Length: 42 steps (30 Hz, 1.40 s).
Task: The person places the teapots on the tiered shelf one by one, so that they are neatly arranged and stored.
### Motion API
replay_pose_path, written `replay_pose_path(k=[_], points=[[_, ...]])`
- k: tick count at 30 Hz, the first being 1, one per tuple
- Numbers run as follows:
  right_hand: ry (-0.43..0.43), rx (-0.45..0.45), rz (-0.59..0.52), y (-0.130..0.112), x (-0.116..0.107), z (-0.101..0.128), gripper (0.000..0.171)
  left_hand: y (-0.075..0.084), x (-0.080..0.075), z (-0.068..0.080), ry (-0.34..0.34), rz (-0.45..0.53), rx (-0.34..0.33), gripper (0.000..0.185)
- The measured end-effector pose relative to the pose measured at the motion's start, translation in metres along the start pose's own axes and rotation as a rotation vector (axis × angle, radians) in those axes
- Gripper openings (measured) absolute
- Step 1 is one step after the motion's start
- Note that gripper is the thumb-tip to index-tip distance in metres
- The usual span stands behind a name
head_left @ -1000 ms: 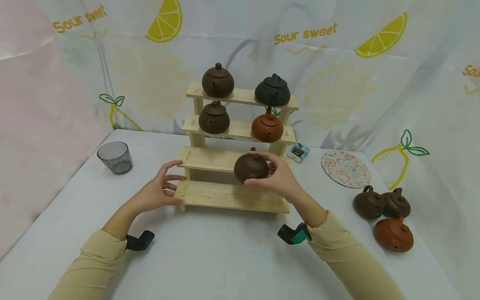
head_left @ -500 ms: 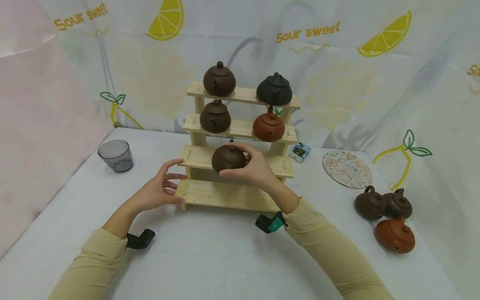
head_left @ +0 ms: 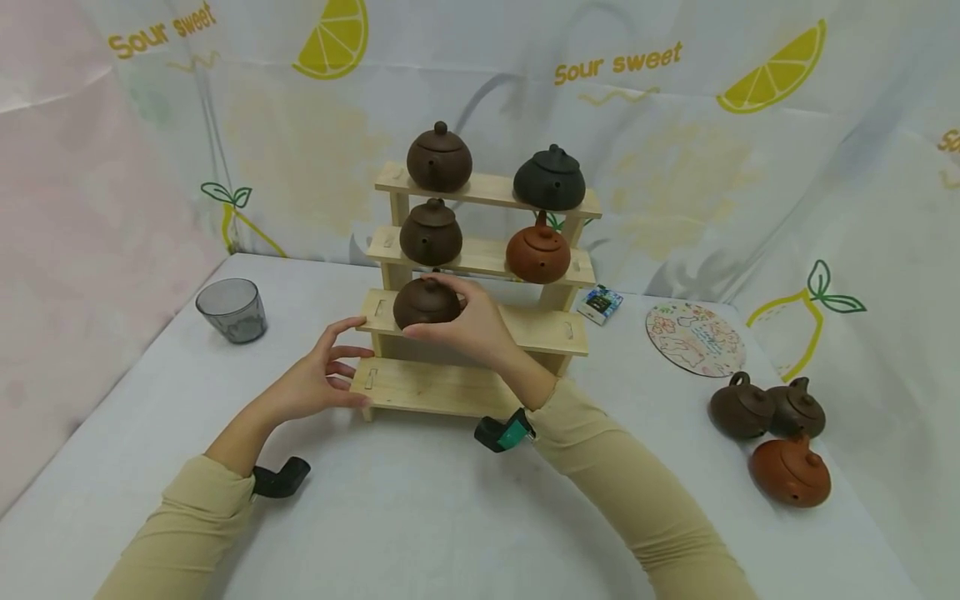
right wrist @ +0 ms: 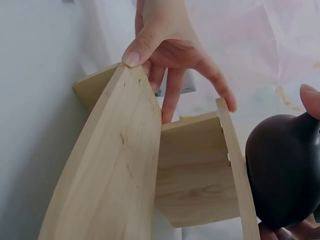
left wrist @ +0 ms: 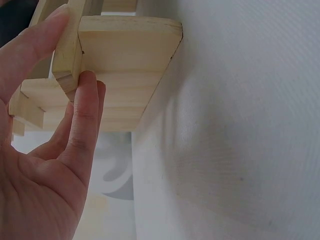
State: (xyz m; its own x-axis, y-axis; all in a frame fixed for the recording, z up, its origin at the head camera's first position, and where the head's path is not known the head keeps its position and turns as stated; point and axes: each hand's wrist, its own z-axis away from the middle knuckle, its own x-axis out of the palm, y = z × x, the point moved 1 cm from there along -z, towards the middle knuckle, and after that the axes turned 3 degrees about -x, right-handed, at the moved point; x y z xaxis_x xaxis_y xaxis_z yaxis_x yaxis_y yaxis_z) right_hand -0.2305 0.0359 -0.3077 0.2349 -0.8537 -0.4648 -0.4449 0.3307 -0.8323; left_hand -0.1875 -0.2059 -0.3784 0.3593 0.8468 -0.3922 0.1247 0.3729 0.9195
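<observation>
- Left hand [head_left: 307,385] is spreading wide, fingers [left wrist: 82,117] touching the left end of the wooden rack [head_left: 435,387].
- Right hand [head_left: 468,321] is pinching a brown teapot [head_left: 423,304] at the left end of the second-lowest shelf [head_left: 543,329].

I see pots [head_left: 538,254] on the rack [head_left: 435,385], the cup [head_left: 232,315] to its left, the mat [head_left: 696,340] to its right.

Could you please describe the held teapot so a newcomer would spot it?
Find the stepped wooden shelf on the table. At the left of its second tier from the bottom is a round, dark brown teapot. It alone is held, in the right grip.
</observation>
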Motion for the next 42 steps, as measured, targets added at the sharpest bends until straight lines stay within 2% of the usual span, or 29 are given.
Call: replay_pose_path(k=[7,13,24,35,42], points=[[-0.016,0.002,0.009,-0.002,0.004,-0.002,0.069,0.0,-0.001,0.001,0.002,-0.005,0.001,0.107],[-0.008,-0.011,-0.091,0.004,-0.003,0.011,0.072,0.0,0.0,0.0,0.008,-0.018,-0.006,0.107],[0.052,-0.094,-0.126,0.006,-0.034,0.051,0.064,0.001,0.0,0.0,0.01,-0.024,0.002,0.108],[0.174,-0.141,-0.154,0.015,-0.065,0.083,0.06,0.001,-0.001,0.0,0.017,-0.04,-0.012,0.108],[0.259,-0.07,-0.149,0.021,-0.089,0.106,0.058,0.0,0.0,-0.001,0.017,-0.038,-0.012,0.109]])
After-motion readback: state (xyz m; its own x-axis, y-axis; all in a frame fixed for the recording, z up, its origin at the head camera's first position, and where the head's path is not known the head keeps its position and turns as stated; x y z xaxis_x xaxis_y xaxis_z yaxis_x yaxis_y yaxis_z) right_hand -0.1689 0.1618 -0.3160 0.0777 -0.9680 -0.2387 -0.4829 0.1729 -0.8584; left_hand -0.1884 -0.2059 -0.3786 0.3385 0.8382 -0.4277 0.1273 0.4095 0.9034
